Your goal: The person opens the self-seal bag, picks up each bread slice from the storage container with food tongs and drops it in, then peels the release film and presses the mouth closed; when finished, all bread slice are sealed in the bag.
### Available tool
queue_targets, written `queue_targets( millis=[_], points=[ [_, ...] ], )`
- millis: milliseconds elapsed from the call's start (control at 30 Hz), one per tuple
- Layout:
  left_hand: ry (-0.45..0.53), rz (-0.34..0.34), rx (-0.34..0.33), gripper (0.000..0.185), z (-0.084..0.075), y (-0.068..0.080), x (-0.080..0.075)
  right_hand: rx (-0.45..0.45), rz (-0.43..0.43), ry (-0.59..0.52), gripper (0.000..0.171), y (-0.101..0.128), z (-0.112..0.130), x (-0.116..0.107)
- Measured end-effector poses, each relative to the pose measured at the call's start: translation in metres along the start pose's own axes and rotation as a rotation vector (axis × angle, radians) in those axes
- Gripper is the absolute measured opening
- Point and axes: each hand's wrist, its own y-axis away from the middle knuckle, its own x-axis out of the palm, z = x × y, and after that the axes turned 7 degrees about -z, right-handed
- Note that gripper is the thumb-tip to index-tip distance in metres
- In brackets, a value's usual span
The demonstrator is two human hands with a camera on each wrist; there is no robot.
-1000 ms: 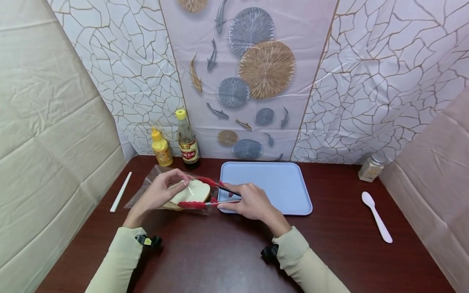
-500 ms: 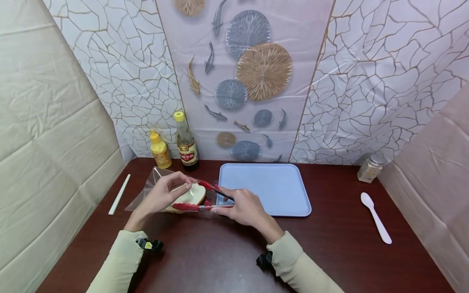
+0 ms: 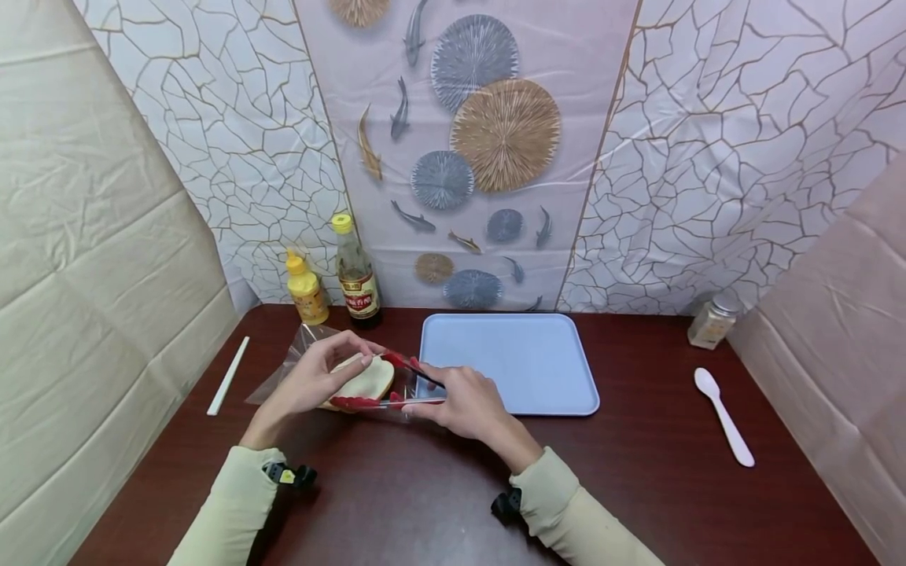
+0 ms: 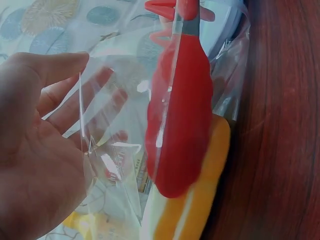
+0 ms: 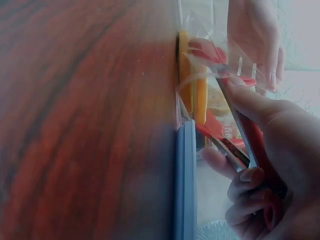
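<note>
At the near edge of the dark wooden table (image 3: 439,503), the right hand (image 3: 460,401) curls round red-tipped metal tongs (image 3: 385,389), apparently closing on a pale bread slice (image 3: 361,381) at ten o'clock. The left hand (image 3: 318,377) pinches the clear plastic bag (image 3: 297,354) open; judged next: draw the slice free toward the light-blue rectangular tray (image 3: 506,362) at twelve.

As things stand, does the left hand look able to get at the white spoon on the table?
Probably not readily. The left hand holds the clear bag open at the table's left side, while the spoon lies far right, past the tray and the right hand with the tongs.
</note>
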Motion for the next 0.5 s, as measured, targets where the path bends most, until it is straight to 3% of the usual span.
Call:
queue_targets(
  millis=[233,500],
  points=[
    [0.027,0.015,0.071,0.011,0.0039,-0.0007,0.0015,0.077,0.02,-0.149,0.078,-0.001,0.0019,0.0032],
    [0.043,0.053,0.108,0.009,0.0056,-0.0012,0.0076,0.057,0.008,-0.194,0.075,-0.0004,-0.0001,0.0051]
  ],
)
